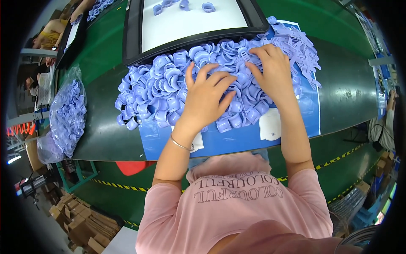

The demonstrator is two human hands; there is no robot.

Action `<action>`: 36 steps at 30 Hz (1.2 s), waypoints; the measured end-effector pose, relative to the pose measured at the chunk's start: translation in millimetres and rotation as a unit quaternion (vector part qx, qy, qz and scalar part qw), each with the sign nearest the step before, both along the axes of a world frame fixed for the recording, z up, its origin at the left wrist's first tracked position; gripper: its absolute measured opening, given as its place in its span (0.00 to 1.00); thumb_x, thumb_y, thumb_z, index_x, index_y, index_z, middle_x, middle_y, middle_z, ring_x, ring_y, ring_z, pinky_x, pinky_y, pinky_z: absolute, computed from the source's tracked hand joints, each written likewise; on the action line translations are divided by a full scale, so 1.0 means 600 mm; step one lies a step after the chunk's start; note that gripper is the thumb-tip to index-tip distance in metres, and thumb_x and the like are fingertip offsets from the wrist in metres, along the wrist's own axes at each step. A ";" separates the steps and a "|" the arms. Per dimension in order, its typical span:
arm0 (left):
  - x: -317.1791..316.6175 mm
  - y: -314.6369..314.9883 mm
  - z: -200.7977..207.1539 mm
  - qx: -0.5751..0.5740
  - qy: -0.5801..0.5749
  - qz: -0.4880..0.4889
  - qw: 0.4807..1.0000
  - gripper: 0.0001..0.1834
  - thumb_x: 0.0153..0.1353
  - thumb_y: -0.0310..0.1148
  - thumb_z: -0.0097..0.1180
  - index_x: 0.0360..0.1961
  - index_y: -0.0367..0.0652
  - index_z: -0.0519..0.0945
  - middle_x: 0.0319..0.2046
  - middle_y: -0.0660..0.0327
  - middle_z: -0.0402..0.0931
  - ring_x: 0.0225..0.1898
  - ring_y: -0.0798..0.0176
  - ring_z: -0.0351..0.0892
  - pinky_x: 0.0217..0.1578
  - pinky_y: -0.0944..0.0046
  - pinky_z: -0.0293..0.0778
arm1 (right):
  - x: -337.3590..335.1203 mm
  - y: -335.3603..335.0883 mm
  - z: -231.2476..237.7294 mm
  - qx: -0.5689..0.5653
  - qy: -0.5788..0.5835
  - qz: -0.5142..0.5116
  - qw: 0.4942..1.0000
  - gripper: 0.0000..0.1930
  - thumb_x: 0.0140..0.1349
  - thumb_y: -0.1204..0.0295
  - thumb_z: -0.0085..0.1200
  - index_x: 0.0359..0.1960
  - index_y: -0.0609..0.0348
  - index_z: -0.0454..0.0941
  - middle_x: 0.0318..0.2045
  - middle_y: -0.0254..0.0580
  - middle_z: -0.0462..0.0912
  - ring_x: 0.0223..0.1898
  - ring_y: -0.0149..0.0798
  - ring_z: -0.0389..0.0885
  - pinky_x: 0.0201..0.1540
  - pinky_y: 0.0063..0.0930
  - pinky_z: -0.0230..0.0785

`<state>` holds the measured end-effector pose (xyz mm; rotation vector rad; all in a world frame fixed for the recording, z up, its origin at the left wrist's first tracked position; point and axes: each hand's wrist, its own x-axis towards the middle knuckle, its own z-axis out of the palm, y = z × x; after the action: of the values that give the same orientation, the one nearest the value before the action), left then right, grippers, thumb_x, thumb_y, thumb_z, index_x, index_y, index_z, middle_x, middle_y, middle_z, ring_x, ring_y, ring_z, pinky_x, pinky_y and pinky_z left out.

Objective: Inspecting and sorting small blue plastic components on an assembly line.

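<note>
Green tabletop bears lilac pieces, left hand splayed over them, right hand half-curled, its hold unclear.

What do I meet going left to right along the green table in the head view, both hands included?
Clear plastic bag of lilac pieces → left hand → right hand → heap of flat lilac strips.

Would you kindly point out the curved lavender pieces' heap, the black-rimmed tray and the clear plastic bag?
Heap (169,81), head view: pieces in its left half.
Black-rimmed tray (133,34), head view: left rim.
Clear plastic bag (50,149), head view: bunched lower end.
</note>
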<state>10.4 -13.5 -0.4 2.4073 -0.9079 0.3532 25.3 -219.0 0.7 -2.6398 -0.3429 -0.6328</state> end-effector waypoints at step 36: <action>0.000 0.018 0.009 -0.456 0.359 -0.023 0.814 0.09 0.62 0.24 0.55 0.43 0.36 0.78 0.39 0.61 0.79 0.40 0.71 0.76 0.42 0.72 0.70 | -0.032 0.051 0.024 0.635 0.453 0.230 0.582 0.10 0.72 0.60 0.43 0.39 0.52 0.69 0.14 0.25 0.59 0.12 0.20 0.53 0.15 0.16 0.50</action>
<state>10.3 -2.6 5.0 1.4060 -0.3022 -0.1444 6.1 -188.4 15.3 -1.0555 -0.1142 0.5619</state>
